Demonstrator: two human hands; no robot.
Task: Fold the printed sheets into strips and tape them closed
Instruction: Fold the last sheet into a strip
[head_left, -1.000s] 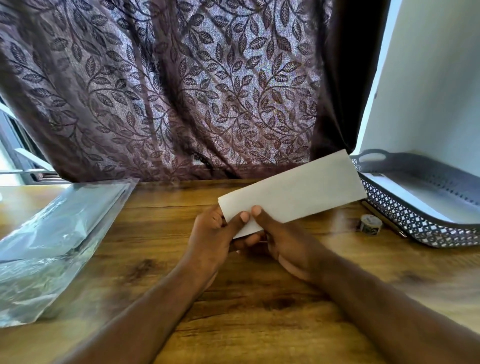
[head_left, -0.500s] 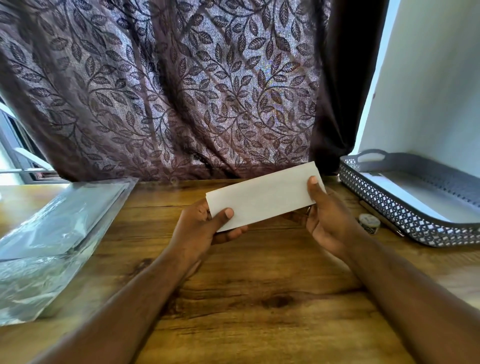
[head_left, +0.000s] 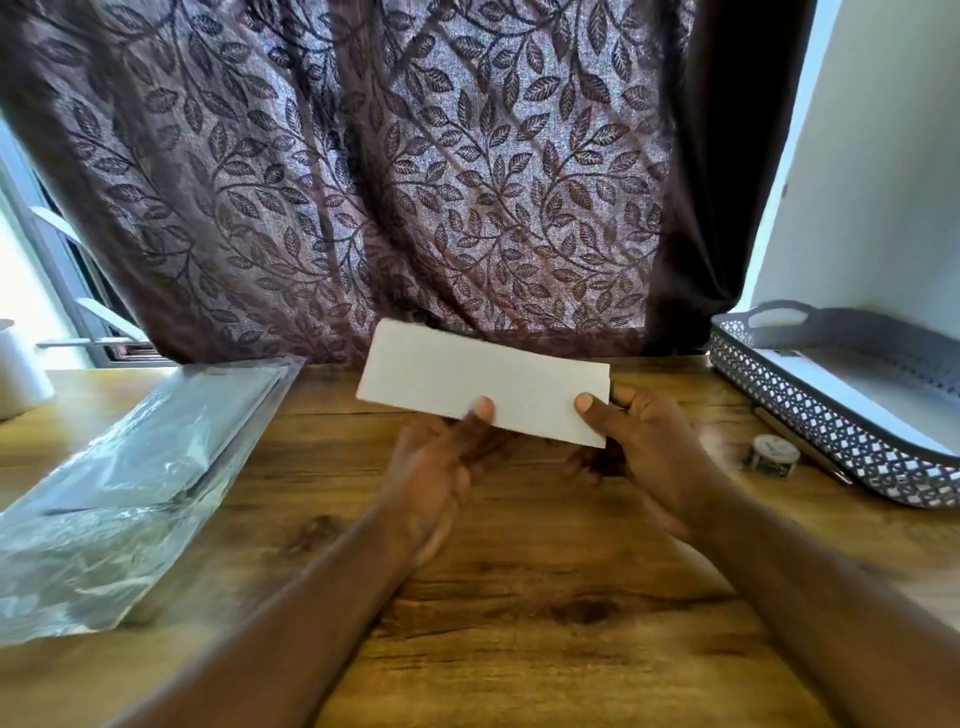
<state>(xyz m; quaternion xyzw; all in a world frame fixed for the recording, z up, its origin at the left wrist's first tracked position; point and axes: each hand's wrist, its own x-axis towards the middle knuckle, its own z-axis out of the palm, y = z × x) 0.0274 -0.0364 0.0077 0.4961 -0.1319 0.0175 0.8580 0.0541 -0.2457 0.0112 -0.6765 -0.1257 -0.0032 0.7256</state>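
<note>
A white folded sheet, a long plain strip, hangs above the wooden table, tilted down to the right. My left hand pinches its lower edge near the middle, thumb on top. At the strip's right end, my right hand grips it with the thumb on the front face. A small roll of patterned tape lies on the table to the right, apart from both hands.
A grey lattice basket holding white sheets stands at the right, a pen along its near side. A clear plastic packet lies at the left, a white cup behind it. A leaf-patterned curtain hangs behind the table.
The strip has swung from tilted up at the right to tilted down at the right. My left hand slid toward its middle; my right hand moved from beside the left to the right end.
</note>
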